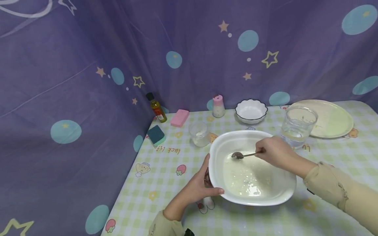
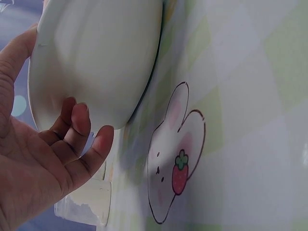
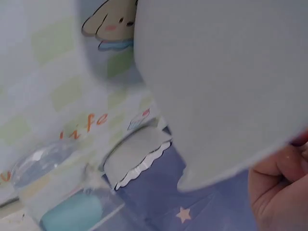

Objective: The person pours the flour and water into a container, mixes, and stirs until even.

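A large white basin stands on the table with a pale, milky liquid in it. My left hand grips its left side, the thumb at the rim and the fingers against the outer wall. From below, the left wrist view shows that left hand with bent fingertips near the basin's side. Over the basin, my right hand pinches the handle of a metal spoon, whose bowl is at the liquid's far left edge. The right wrist view shows only part of the right hand behind the basin wall.
Behind the basin stand a clear cup of white powder, a pink-capped shaker, a scalloped bowl, a clear water container and a round plate. Farther left are an oil bottle, a pink block and a sponge.
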`<act>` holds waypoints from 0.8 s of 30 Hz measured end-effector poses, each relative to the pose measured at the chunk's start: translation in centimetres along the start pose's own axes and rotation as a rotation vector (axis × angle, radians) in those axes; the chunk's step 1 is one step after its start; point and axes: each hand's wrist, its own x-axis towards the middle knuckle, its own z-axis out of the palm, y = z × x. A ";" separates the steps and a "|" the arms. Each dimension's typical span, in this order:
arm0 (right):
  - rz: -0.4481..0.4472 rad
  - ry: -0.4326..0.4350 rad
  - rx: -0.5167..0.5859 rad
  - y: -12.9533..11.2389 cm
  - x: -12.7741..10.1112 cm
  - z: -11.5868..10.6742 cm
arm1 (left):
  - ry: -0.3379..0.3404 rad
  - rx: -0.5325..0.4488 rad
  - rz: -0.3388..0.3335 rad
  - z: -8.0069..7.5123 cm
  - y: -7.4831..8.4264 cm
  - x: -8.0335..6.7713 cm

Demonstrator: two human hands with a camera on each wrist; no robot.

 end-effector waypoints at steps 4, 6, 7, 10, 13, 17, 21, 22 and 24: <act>0.017 -0.046 0.003 0.6 -0.4 -1.0 | 0.009 0.008 -0.012 0.0 0.2 0.0; 0.025 -0.067 -0.009 0.9 -0.6 -1.6 | 0.015 0.021 -0.023 0.0 0.3 0.0; 0.026 -0.075 -0.017 1.0 -0.8 -1.8 | 0.017 0.027 -0.027 0.0 0.3 0.0; 0.034 -0.098 -0.049 1.5 -1.1 -2.5 | 0.016 0.024 -0.023 0.0 0.3 0.0; 0.035 -0.119 -0.073 1.9 -1.5 -3.1 | 0.014 0.009 0.002 0.0 0.2 0.0; 0.024 -0.140 -0.088 2.4 -1.9 -3.8 | 0.013 0.000 0.025 0.1 0.1 0.1; 0.021 -0.172 -0.079 2.5 -2.2 -4.4 | 0.010 -0.008 0.040 0.1 0.0 0.1; 0.025 -0.186 -0.073 2.5 -2.2 -4.5 | 0.010 -0.009 0.042 0.1 0.0 0.1; 0.029 -0.212 -0.060 2.6 -2.3 -4.8 | 0.010 -0.010 0.043 0.0 0.0 0.1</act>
